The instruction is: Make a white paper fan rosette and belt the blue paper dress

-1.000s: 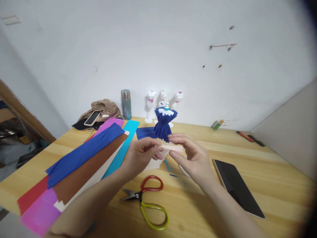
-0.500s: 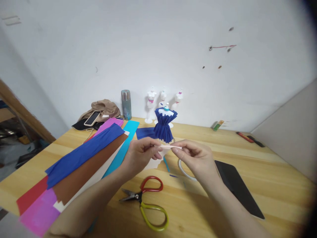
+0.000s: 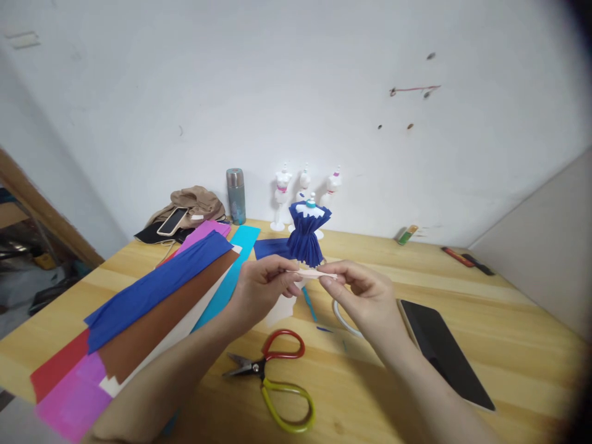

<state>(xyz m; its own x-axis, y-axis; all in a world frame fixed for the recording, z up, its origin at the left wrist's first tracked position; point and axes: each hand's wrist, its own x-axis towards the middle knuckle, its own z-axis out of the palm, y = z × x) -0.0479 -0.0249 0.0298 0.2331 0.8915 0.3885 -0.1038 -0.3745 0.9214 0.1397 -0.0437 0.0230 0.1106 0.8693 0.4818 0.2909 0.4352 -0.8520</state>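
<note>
Between my two hands a narrow strip of pale pink paper (image 3: 311,273) is stretched level above the table. My left hand (image 3: 268,283) pinches its left end between thumb and fingers, and my right hand (image 3: 358,290) pinches the right end. Just behind stands a small white dress form wearing a pleated blue dress (image 3: 306,237) with a teal band at its neck. Below the hands lie scissors (image 3: 259,367) with one red and one yellow handle, blades a little apart. A pale paper piece (image 3: 280,310) rests under my left hand.
Long coloured paper sheets, blue (image 3: 160,290) and brown (image 3: 171,308) among them, fan out at the left. A white ring (image 3: 343,317) shows partly behind my right hand. A dark tablet (image 3: 446,351) lies at right. Several bare forms (image 3: 283,185) and a flask (image 3: 236,197) stand along the wall.
My right hand has shifted very slightly left along the strip. My left hand has hardly moved, and both still pinch the paper.
</note>
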